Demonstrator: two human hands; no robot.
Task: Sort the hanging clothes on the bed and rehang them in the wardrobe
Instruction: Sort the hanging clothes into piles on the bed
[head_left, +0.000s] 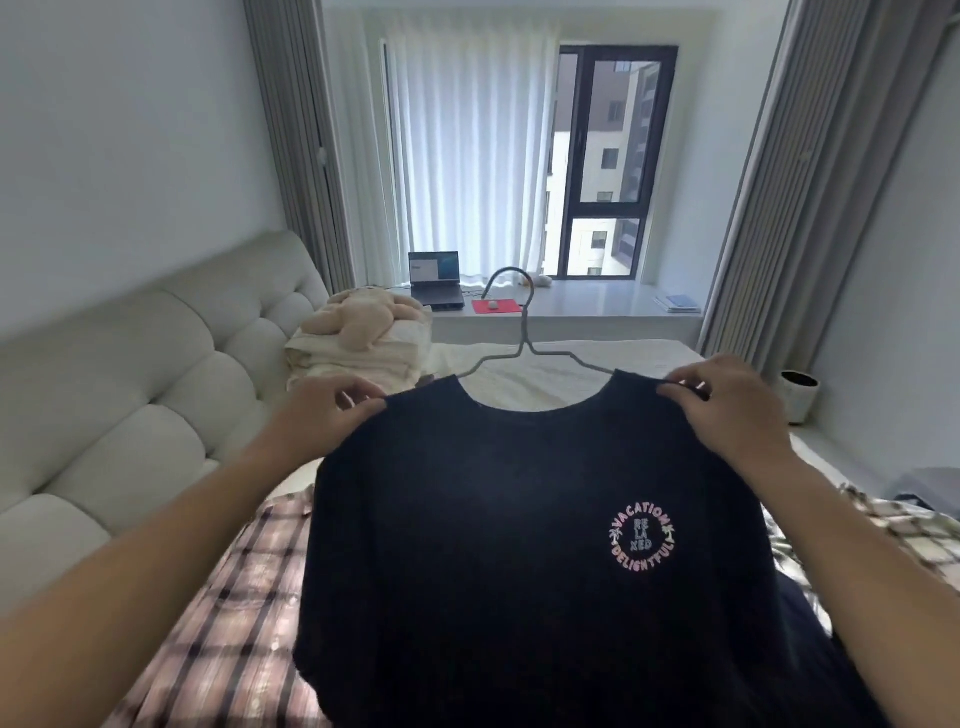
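A: Fingers first. Left hand (332, 415) has thumb and fingertips curled, pinching the left shoulder seam of the dark T-shirt (519, 545). Right hand (727, 410) does the same at the right shoulder, fingers bent over the fabric edge.

B: Both grasping, then. Wrists?

A: Both wrists roughly level, backs of the hands facing up toward the camera. Bare forearms run in from the near left and near right corners and converge on the shirt.

B: Where is the shirt?

A: Held up between the hands, centre, spread out, front facing the camera, round pink-and-white logo on its right side. It sits on a grey wire hanger (522, 332); the hook sticks up past the neckline, tilted.

B: What's under it?

A: A pink plaid shirt (234, 597) lies on the bed (545, 374) at near left, and another checked garment (893, 525) at right. Cannot tell whether the T-shirt's hem touches them.

B: Farther out?

A: Tufted headboard (130, 374) at left, folded cream blankets with a plush toy (358, 317) at far left, a laptop (435, 278) on the window sill beyond, curtains both sides.
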